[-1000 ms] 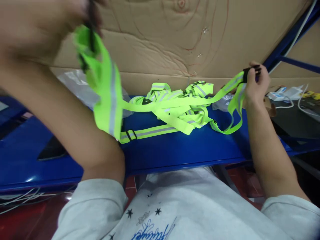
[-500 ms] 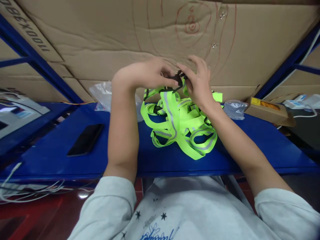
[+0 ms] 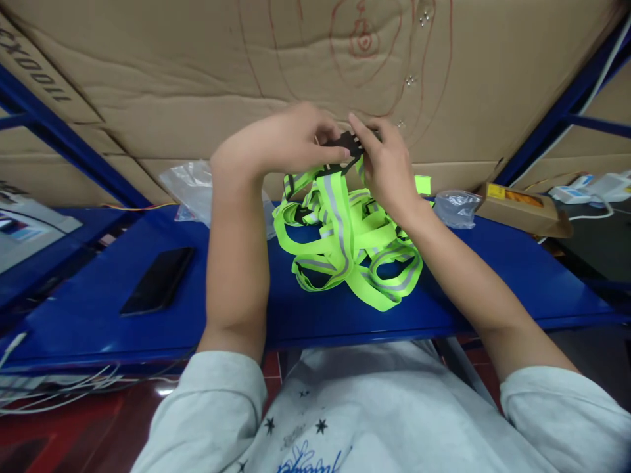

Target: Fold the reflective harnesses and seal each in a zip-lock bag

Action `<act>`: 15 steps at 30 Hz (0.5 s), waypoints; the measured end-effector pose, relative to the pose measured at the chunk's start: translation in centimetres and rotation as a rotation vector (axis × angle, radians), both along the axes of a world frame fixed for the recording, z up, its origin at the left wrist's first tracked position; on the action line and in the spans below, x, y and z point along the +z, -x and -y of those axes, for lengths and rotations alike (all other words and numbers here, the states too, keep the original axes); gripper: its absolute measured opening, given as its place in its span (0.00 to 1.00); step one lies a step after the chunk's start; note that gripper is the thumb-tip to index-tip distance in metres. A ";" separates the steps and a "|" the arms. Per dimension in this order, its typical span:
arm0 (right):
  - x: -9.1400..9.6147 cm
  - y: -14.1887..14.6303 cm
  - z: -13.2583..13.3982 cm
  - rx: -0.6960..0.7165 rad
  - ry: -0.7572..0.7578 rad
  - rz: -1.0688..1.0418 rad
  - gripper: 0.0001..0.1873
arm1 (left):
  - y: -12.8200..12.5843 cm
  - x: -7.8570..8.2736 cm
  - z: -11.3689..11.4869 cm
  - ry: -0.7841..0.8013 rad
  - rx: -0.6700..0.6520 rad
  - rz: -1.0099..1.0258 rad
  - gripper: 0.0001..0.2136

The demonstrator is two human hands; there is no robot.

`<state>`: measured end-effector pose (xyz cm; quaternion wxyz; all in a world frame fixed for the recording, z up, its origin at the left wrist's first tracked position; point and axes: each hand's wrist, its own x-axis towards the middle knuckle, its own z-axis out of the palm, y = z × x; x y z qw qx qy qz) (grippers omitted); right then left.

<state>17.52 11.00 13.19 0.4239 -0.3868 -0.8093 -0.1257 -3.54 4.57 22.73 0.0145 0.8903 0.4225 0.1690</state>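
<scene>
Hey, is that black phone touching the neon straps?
No, the black phone lies on the blue table, with the left forearm in between, apart from the neon straps.

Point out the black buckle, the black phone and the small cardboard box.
Black buckle [image 3: 350, 142], head view: middle of its body.
Black phone [image 3: 158, 281], head view: middle of its upper face.
Small cardboard box [image 3: 513, 215], head view: its brown side.

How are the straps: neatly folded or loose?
Loose. The straps form an untidy heap on the table, bands crossing, loops standing open. Left hand and right hand are at a black buckle.
</scene>
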 end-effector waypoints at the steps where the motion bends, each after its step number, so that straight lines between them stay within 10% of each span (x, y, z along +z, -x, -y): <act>1: 0.2 -0.1 0.1 -0.009 -0.005 -0.006 0.28 | 0.0 0.0 0.1 -0.004 0.008 -0.002 0.19; 15: 0.5 0.3 2.1 0.047 0.066 -0.013 0.39 | -0.9 -0.8 -1.7 -0.014 -0.110 0.022 0.19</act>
